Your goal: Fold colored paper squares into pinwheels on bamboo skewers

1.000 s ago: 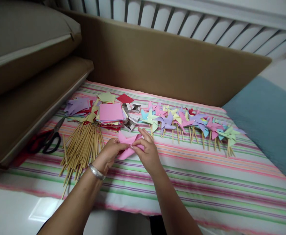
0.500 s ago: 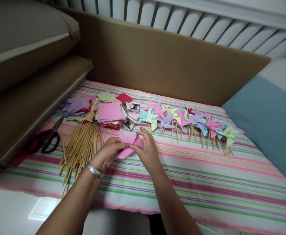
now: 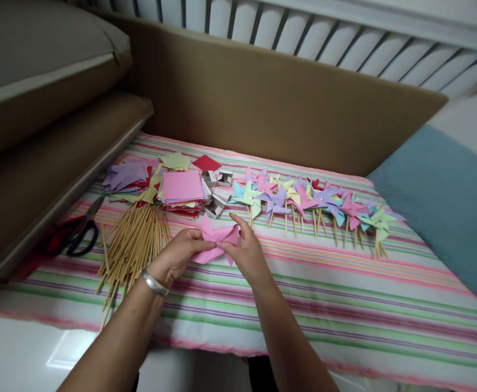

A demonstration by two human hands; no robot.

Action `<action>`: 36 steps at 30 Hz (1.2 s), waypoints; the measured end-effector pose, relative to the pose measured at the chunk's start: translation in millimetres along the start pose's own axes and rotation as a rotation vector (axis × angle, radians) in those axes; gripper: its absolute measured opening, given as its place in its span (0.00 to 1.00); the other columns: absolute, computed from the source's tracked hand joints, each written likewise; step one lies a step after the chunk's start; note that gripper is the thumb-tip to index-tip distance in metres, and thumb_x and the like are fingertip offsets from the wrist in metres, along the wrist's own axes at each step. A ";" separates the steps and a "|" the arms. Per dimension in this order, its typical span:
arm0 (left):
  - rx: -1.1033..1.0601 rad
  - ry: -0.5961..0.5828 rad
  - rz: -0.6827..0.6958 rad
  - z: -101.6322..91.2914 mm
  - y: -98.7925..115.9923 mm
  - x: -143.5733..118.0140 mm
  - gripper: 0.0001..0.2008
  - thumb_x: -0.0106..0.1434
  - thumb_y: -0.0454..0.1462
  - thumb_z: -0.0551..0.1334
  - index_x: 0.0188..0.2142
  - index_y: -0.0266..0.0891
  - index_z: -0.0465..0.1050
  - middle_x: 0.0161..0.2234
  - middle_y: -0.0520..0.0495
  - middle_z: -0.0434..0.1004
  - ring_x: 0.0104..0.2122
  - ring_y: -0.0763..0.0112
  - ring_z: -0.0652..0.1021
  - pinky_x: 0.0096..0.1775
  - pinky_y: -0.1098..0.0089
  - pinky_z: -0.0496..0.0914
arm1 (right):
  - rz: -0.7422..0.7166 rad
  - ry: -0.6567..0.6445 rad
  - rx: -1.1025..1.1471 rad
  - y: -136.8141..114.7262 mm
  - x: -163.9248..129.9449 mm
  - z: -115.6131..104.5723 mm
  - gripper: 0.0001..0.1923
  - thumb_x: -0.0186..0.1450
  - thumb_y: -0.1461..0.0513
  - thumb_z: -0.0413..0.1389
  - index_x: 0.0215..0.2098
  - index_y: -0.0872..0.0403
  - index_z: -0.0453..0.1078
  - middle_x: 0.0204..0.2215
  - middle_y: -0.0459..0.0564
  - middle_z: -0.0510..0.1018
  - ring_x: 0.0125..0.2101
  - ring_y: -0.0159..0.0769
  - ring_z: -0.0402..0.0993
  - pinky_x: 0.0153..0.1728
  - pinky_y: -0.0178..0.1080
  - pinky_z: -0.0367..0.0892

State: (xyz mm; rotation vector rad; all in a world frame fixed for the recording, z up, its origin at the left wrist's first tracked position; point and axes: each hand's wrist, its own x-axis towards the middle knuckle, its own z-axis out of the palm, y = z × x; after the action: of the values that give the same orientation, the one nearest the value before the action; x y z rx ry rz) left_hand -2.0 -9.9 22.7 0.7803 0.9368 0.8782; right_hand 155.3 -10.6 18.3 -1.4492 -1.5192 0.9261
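Pinching folded pink paper [image 3: 216,239] w/ both hands' fingers, L hand [image 3: 177,256], R hand [image 3: 244,251], striped cloth [image 3: 344,305] beneath

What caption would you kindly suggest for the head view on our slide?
Both hands, left hand and right hand, fold a pink paper piece beside bamboo sticks and finished pinwheels.

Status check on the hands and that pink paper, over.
Left hand and right hand both pinching pink paper piece above striped cloth. Stick bundle beside left hand. Nothing between them.
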 end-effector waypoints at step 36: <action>-0.086 0.144 0.064 17.2 -9.3 -0.1 0.16 0.45 0.37 0.70 0.35 0.36 0.74 0.29 0.48 0.78 0.30 0.71 0.76 0.36 0.70 0.67 | 0.271 -0.091 0.509 -2.4 7.6 -13.7 0.32 0.47 0.62 0.61 0.50 0.53 0.60 0.22 0.38 0.69 0.21 0.31 0.67 0.23 0.34 0.62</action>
State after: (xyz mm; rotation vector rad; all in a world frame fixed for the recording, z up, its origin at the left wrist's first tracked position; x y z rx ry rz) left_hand 16.1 -17.0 21.5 0.6833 0.9976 1.0343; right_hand 167.0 -3.6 26.4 -1.2604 -1.0516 1.4377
